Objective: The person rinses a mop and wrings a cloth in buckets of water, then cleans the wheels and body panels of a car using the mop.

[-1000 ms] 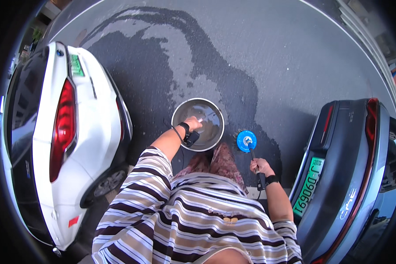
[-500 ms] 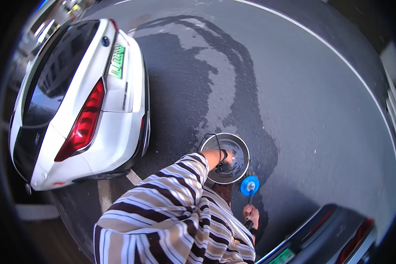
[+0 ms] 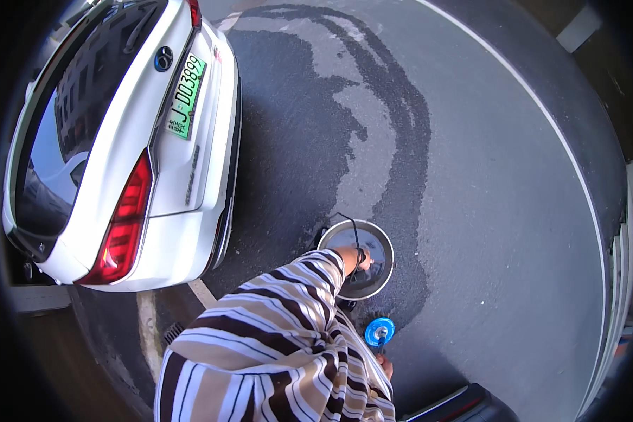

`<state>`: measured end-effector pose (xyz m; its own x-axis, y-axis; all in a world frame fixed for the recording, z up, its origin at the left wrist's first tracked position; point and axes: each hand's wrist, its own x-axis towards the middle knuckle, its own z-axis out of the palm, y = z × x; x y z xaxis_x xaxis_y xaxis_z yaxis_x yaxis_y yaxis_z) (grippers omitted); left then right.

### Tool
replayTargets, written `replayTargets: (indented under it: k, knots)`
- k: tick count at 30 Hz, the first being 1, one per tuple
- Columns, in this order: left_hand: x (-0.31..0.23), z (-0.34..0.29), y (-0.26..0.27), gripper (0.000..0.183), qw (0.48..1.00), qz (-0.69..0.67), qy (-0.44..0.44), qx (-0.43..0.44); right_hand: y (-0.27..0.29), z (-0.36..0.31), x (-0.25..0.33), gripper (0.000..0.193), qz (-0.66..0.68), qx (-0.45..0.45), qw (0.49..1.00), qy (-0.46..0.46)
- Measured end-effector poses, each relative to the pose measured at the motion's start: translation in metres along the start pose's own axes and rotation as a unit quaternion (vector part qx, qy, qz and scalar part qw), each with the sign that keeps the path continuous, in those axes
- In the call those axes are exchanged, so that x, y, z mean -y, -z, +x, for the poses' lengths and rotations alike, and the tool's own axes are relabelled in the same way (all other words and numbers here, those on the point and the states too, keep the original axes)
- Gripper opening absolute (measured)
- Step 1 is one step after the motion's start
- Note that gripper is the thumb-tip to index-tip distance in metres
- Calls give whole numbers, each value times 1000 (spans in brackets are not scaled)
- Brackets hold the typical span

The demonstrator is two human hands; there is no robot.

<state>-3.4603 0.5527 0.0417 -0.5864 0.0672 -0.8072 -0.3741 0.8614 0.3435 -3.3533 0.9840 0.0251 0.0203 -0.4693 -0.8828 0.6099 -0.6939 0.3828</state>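
Grey asphalt [image 3: 499, 211] stretches from the person's feet out to a curved white line [image 3: 574, 161] on the right, with a dark wet band [image 3: 409, 141] sweeping over it above the basin. On the left, a white car [image 3: 172, 243] bounds the space; its rear bumper stands apart from a round metal basin [image 3: 392, 261], with asphalt between them. Below and to the right, a dark car [image 3: 482, 406] edges in, and the brush side of the body faces it across a shadowed strip of ground.

Only a corner of that dark car shows; the lower rim cuts off the rest. The striped shirt [image 3: 260, 337] covers most of the right arm. The left hand [image 3: 365, 259] is over the basin with its fingers bent, but what it grips, if anything, I cannot tell. A thin dark cord [image 3: 354, 225] loops above that wrist. The right hand [image 3: 385, 366], well apart from the left and partly hidden, is closed around the handle of a blue-headed brush [image 3: 380, 332], just below the basin.

Compared with half a second ago, less of the dark car is in view, the white car's green plate [image 3: 186, 97] reads sharper, and the brush sits lower and further left.
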Motion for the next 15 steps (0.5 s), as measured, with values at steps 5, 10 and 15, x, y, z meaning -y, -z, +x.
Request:
replayTargets:
  k: [5,10,15]
  knots:
    - [95,-1,85,35,985,-127,99,-58,-122,0,-53,19,-105,114,985,77]
    - [199,35,136,38,995,-42,48,-77,-241,39,-40,8,43,-56,995,-76]
    - [276,30,241,39,924,-298,221,-88,-345,123,10,18,-78,0,994,-70]
